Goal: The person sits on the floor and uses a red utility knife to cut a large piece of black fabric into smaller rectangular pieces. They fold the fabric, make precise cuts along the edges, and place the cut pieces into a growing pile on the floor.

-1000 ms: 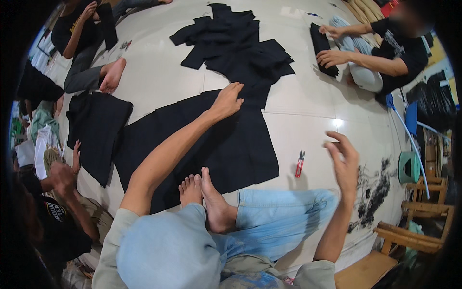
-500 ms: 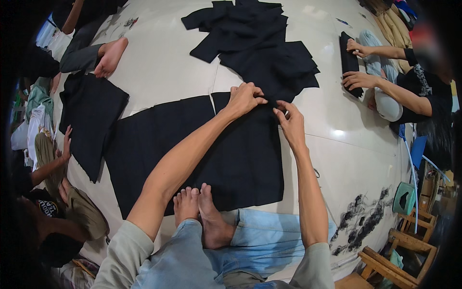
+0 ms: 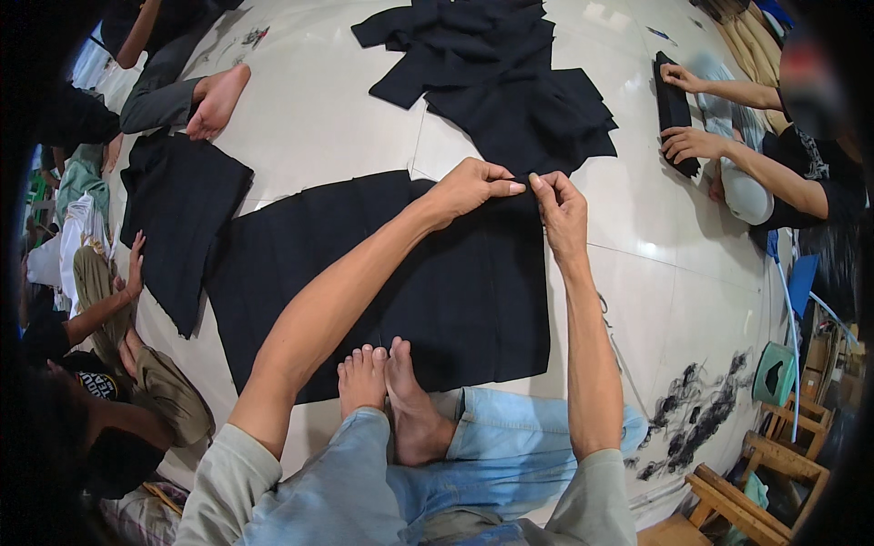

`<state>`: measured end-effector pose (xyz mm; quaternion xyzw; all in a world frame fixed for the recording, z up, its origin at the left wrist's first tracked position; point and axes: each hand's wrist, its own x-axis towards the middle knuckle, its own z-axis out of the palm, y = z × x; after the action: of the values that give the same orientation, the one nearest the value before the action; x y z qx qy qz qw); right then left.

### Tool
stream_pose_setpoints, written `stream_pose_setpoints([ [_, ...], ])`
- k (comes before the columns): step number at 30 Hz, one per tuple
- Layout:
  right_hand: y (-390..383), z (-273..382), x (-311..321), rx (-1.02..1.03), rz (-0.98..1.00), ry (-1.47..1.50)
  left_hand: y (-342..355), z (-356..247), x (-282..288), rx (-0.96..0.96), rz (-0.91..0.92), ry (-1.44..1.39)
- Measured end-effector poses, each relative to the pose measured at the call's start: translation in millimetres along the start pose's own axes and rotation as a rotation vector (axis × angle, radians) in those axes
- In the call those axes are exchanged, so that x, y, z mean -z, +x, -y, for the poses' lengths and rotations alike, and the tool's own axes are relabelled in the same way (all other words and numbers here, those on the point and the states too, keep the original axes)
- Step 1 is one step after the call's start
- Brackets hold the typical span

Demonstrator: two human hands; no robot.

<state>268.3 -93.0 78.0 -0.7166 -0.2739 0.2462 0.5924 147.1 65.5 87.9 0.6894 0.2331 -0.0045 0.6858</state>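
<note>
A large piece of black fabric (image 3: 464,282) lies spread on the floor before my feet, with fold or panel lines running along it. At its far right corner my left hand (image 3: 476,189) pinches the edge between thumb and fingers. Close beside it, my right hand (image 3: 562,207) pinches the same corner, thumb and fingertips pressed together. The fingertips of both hands almost meet. Just beyond them lies a loose pile of black cut fabric pieces (image 3: 482,68). My left forearm hides part of the spread fabric.
Another black fabric piece (image 3: 182,227) lies to the left, near a co-worker's hand (image 3: 135,264) and another person's bare foot (image 3: 218,100). At right, a person handles a folded black strip (image 3: 674,114). Black lint (image 3: 696,414) and wooden stools (image 3: 774,478) are at lower right.
My right hand has closed from a looser pose into a pinch at the corner. The fabric there now lies straighter, and the gap in its far edge has narrowed. The view has shifted slightly.
</note>
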Motion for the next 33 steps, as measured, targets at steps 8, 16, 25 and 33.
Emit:
stream_pose_setpoints([
  [8,-61.1,16.5,23.8,-0.044,-0.150,0.280,-57.8,-3.0,-8.4,0.023,0.050,-0.152],
  [16,-117.7,44.1,17.2,-0.116,0.123,0.058,-89.4,-7.0,-28.0,0.053,0.141,-0.046],
  [25,-132.2,31.6,11.3,-0.149,0.129,0.134,-100.3,-5.0,-34.5,0.004,0.162,0.024],
  [33,-138.0,26.7,11.5,-0.177,0.063,0.263,-102.8,-2.4,-35.4,0.041,0.177,0.038],
])
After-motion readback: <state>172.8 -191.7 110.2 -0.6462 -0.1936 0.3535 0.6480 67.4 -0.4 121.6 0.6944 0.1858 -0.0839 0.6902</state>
